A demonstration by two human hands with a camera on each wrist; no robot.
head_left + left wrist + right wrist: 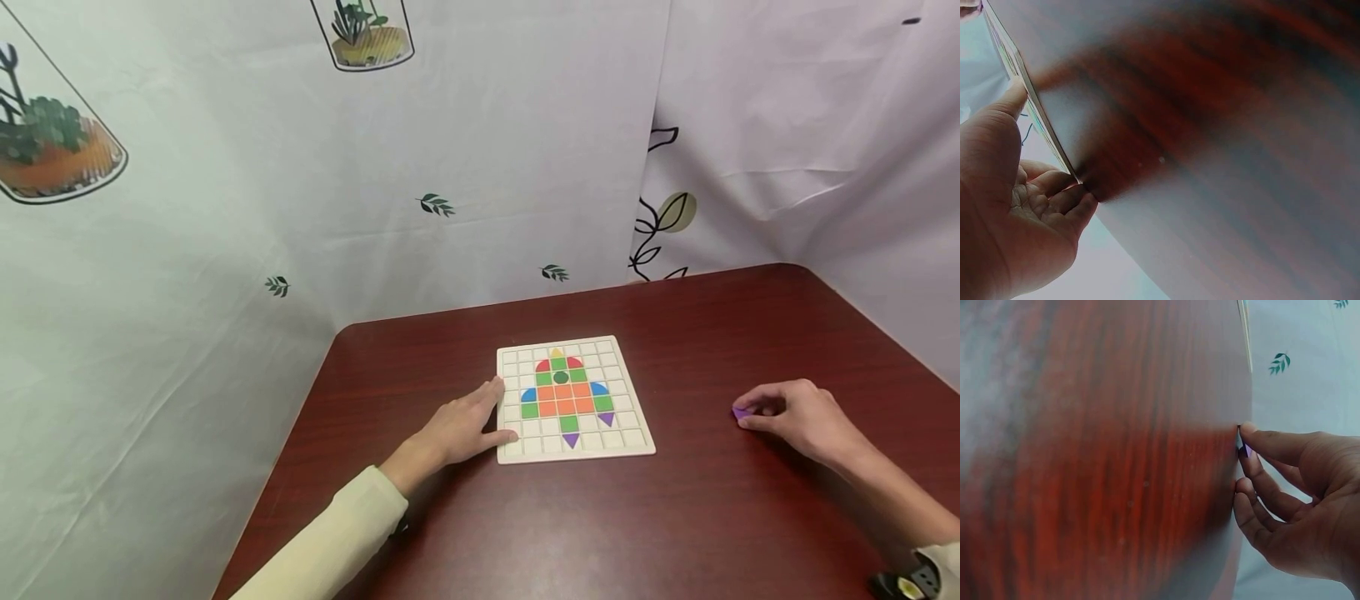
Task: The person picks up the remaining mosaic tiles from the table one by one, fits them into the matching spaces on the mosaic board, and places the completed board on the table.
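A square white grid board [630, 439] lies on the table, filled in the middle with a rocket-like pattern of coloured tiles. Orange and green squares make up the body, with red and blue curved tiles at the sides and a yellow tip. Two purple triangles [572, 440] sit at its lower end. My left hand [463, 425] rests against the board's left edge, thumb and fingers spread along it. Off to the right of the board, my right hand [813, 421] pinches a small purple piece [1249, 450] between thumb and fingers, low over the tabletop; its shape is mostly hidden.
The dark red-brown wooden table [480, 533] has rounded far corners. Behind it and to the left hangs a pale cloth [480, 150] printed with leaves and potted plants. A dark band with a watch-like face [911, 586] shows at the right wrist.
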